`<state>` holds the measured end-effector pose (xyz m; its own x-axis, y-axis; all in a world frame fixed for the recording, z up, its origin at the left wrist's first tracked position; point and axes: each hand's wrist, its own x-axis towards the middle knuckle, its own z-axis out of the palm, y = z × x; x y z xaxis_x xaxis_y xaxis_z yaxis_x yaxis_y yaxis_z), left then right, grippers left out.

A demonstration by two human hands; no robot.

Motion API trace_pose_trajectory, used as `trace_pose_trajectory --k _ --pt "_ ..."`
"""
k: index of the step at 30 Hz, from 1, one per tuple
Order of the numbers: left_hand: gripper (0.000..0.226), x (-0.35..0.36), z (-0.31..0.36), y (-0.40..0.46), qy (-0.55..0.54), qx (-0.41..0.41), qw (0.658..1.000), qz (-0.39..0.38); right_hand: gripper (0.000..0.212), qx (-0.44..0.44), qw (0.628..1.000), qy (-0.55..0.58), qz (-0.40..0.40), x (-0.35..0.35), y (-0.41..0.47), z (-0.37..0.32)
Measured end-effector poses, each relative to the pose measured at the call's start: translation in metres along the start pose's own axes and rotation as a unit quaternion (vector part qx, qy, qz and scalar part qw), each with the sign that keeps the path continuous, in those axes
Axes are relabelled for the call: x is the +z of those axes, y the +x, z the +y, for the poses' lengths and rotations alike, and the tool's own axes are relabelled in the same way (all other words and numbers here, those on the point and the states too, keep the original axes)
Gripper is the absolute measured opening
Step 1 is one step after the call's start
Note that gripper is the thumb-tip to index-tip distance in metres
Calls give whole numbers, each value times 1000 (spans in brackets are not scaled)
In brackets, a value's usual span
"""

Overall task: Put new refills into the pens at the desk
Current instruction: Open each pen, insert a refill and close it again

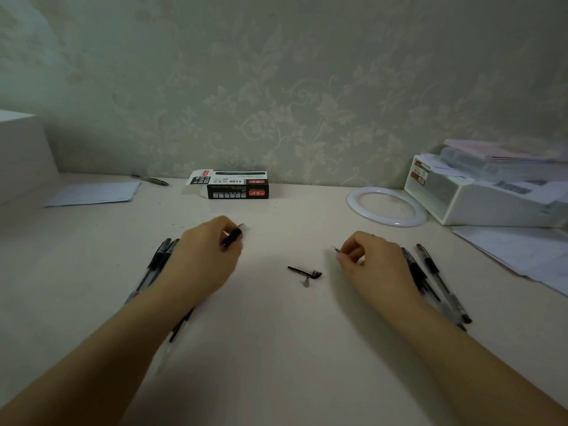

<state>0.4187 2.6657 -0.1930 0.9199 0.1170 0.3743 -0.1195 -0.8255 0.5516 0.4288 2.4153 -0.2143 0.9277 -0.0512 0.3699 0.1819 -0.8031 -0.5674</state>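
My left hand (206,259) is over the desk (276,348), fingers curled round a black pen barrel (232,236); its tip pokes out past my thumb toward the back wall. My right hand (373,265) pinches a thin refill (335,249) between thumb and forefinger. Only the metal point shows, the rest is hidden in my hand, so probably a refill, but I can't be sure from this view.

Between my hands, on the desk: a black pen cap (304,271) lying flat, with a small grey cone-shaped piece (306,282) touching its near side.

Left group of pens (156,262) lies under and beside my left wrist, partly covered by my forearm. Right group of pens (436,281) lies just beside my right wrist, side by side, pointing away from me.

Refill box (238,186) sits at the back of the desk near the wall, flap open on its left end. One more pen (150,179) lies left of the box, next to a sheet of paper (95,193). White ring (387,206) and a white tray of papers (479,192) at back right.
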Motion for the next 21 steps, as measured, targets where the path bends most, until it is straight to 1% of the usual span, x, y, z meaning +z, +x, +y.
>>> trace_pose_trajectory --k 3,7,11,15,19,21 --pt "6 -7 -6 3 35 -41 998 -13 5 2 999 -48 7 -4 -2 0" --pt "15 -13 -11 3 71 -51 996 -13 9 8 996 -84 -10 -9 -4 -2" --pt "14 -19 -15 5 90 -63 994 -18 10 5 995 -104 -13 -12 -4 -3" --pt "14 -21 -14 4 113 -53 991 -57 13 -8 994 -107 -5 -12 -4 -4" --pt "20 -28 -15 4 117 -54 991 -40 16 -44 995 -86 21 -8 -4 -8" --pt "21 -36 -17 6 131 -63 988 -56 15 -61 995 -71 27 -6 -5 -10"
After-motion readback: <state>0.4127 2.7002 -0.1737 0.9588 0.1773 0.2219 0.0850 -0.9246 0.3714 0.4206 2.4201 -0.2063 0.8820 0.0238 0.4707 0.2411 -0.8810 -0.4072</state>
